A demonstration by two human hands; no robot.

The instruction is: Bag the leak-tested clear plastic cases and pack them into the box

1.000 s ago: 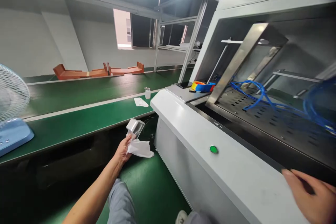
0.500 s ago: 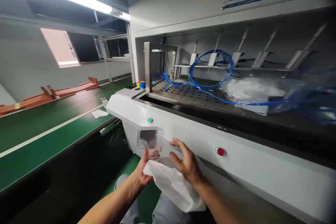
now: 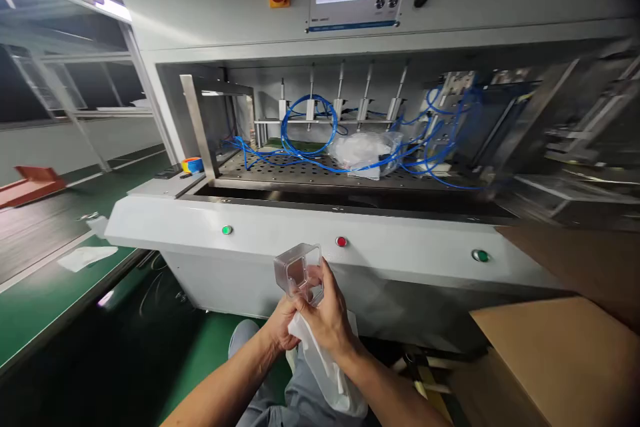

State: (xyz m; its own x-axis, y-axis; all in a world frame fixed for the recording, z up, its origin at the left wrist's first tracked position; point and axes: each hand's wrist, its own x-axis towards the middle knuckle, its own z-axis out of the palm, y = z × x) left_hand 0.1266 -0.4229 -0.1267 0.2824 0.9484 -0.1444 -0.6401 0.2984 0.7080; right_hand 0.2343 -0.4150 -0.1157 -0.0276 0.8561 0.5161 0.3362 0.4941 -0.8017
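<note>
Right hand [image 3: 331, 315] has joined left hand [image 3: 281, 325]: both grip one clear box [image 3: 288, 272], one white sheet [image 3: 323, 373] hanging below.

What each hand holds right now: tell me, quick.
Left hand: closed, holding the clear plastic box.
Right hand: closed on the same box.

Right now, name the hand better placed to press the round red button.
Probably the right hand: its fingers, against the clear boxy plastic container, are nearer the button; the left hand is farther away, to the left.
</note>
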